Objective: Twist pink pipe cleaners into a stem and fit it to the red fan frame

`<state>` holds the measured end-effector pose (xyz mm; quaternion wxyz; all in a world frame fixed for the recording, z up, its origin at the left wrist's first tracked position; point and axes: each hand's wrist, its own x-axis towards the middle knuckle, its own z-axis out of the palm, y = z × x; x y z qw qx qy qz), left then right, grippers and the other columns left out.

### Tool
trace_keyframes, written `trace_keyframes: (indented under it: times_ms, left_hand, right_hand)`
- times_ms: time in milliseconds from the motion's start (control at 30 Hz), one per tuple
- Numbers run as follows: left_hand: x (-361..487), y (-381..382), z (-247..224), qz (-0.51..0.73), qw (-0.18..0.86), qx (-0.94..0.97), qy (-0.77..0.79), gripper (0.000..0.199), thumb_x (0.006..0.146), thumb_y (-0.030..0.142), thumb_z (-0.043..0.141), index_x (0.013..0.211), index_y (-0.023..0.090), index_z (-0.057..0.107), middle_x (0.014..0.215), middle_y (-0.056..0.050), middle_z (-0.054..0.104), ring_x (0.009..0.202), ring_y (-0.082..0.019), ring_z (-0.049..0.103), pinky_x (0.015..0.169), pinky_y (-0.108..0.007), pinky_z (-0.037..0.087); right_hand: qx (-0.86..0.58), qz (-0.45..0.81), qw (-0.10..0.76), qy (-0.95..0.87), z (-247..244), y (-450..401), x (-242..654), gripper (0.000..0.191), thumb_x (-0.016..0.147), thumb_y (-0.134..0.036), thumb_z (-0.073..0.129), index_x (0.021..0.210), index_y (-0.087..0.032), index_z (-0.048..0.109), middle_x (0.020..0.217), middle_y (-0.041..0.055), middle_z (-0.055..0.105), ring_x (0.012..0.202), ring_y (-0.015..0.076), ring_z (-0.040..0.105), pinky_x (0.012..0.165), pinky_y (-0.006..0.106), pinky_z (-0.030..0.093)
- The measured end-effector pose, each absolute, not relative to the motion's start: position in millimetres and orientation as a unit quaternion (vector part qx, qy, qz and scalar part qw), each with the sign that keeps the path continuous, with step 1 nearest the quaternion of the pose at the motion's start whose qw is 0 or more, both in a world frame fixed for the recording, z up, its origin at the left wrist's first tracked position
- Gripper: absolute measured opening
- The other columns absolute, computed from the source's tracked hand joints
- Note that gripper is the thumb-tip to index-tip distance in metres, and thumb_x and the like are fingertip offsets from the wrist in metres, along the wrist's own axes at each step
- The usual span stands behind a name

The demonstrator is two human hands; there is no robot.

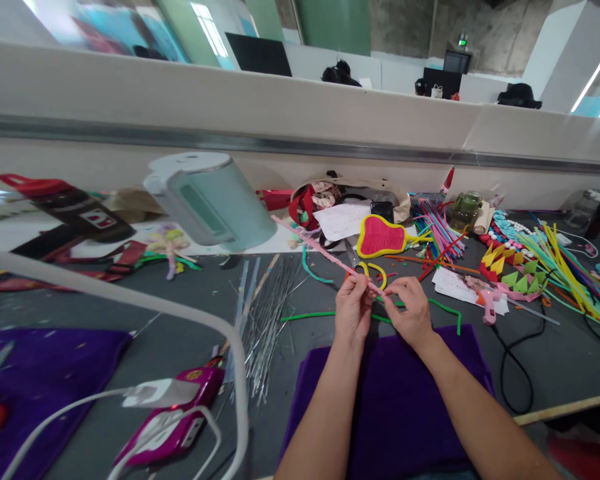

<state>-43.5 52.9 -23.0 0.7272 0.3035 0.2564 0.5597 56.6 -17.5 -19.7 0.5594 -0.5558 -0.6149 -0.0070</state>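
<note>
Both hands hold a long pink twisted strand point(325, 253), which runs up and to the left toward the kettle. My left hand point(353, 308) is closed on it near its lower end. Close beside it on the right, my right hand point(409, 308) pinches the same strand at its end. Beneath the hands lies a folded purple cloth point(395, 413). A green pipe cleaner point(307, 315) passes behind the hands across the grey table. Just beyond them are yellow-handled scissors point(377, 272) and a pink paddle shape with a yellow edge point(383, 237).
A light blue kettle point(220, 200) and a dark bottle point(75, 210) stand at the back left. Silver wires point(270, 327) lie left of the hands, with a magenta power strip point(170, 417) nearer. A pink glue gun point(489, 303) and colourful pipe cleaners point(575, 273) are at right.
</note>
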Motion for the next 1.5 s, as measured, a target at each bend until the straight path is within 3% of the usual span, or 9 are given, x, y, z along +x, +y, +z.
trace_keyframes:
  times_ms: [200,400,733,833,967,1167,1300,1500]
  left_hand:
    - [-45,51,-19,0.587,0.702,0.32,0.244,0.029,0.062,0.032,0.08,0.063,0.016,0.055,0.062,0.004,0.058,0.052,-0.006,0.052,0.052,-0.017,0.043]
    - [-43,48,-16,0.621,0.646,0.363,0.255,0.028,0.061,0.036,0.08,0.063,0.016,0.059,0.063,0.003,0.058,0.053,-0.007,0.051,0.053,-0.019,0.043]
    - [-42,47,-17,0.622,0.593,0.433,0.272,0.023,0.062,0.032,0.079,0.061,0.016,0.062,0.062,0.002,0.059,0.056,-0.009,0.054,0.055,-0.02,0.043]
    - [-42,48,-19,0.625,0.59,0.419,0.291,0.025,0.064,0.035,0.077,0.062,0.015,0.061,0.058,0.003,0.059,0.052,-0.008,0.052,0.052,-0.02,0.042]
    - [-43,50,-20,0.63,0.596,0.4,0.297,0.027,0.065,0.035,0.076,0.061,0.015,0.059,0.05,0.005,0.054,0.046,-0.007,0.048,0.048,-0.018,0.039]
    - [-40,49,-20,0.61,0.638,0.35,0.313,0.025,0.064,0.032,0.076,0.06,0.015,0.058,0.051,0.005,0.055,0.043,-0.006,0.047,0.046,-0.018,0.038]
    - [-37,47,-20,0.599,0.658,0.33,0.316,0.025,0.062,0.03,0.077,0.058,0.015,0.057,0.052,0.005,0.055,0.044,-0.005,0.048,0.046,-0.017,0.039]
    - [-36,45,-17,0.588,0.672,0.314,0.323,0.027,0.058,0.029,0.079,0.056,0.014,0.057,0.051,0.005,0.054,0.045,-0.004,0.047,0.047,-0.016,0.038]
  right_hand:
    - [-0.534,0.23,0.651,-0.488,-20,-14,48,0.007,0.077,-0.026,0.064,0.075,-0.019,0.065,0.078,0.0018,0.058,0.067,0.0133,0.053,0.06,0.025,0.042]
    - [-0.436,0.496,0.696,-0.281,-24,-8,47,0.014,0.064,-0.028,0.074,0.068,-0.017,0.066,0.058,-0.0042,0.054,0.048,0.0068,0.04,0.046,0.02,0.031]
    - [-0.369,0.622,0.662,-0.198,-27,-7,57,0.015,0.058,-0.024,0.077,0.064,-0.015,0.067,0.059,-0.0018,0.059,0.049,0.0073,0.048,0.05,0.02,0.041]
    - [-0.416,0.55,0.671,-0.272,-25,-8,55,0.015,0.063,-0.029,0.075,0.068,-0.017,0.067,0.06,-0.0027,0.058,0.048,0.0073,0.044,0.047,0.021,0.037]
    - [-0.509,0.312,0.656,-0.462,-18,-12,54,0.008,0.073,-0.026,0.068,0.072,-0.019,0.066,0.069,-0.0006,0.057,0.061,0.0121,0.051,0.057,0.024,0.042]
    - [-0.55,-0.019,0.486,-0.679,-18,-19,61,0.011,0.086,-0.016,0.052,0.088,-0.019,0.062,0.089,0.0078,0.061,0.088,0.0208,0.052,0.078,0.034,0.044]
    - [-0.572,-0.122,0.412,-0.699,-19,-21,65,0.01,0.088,-0.022,0.052,0.089,-0.019,0.061,0.088,0.008,0.061,0.084,0.0218,0.051,0.076,0.036,0.041]
    - [-0.575,-0.18,0.412,-0.684,-20,-23,67,0.01,0.088,-0.024,0.054,0.091,-0.02,0.063,0.089,0.0078,0.061,0.084,0.0213,0.051,0.076,0.036,0.039]
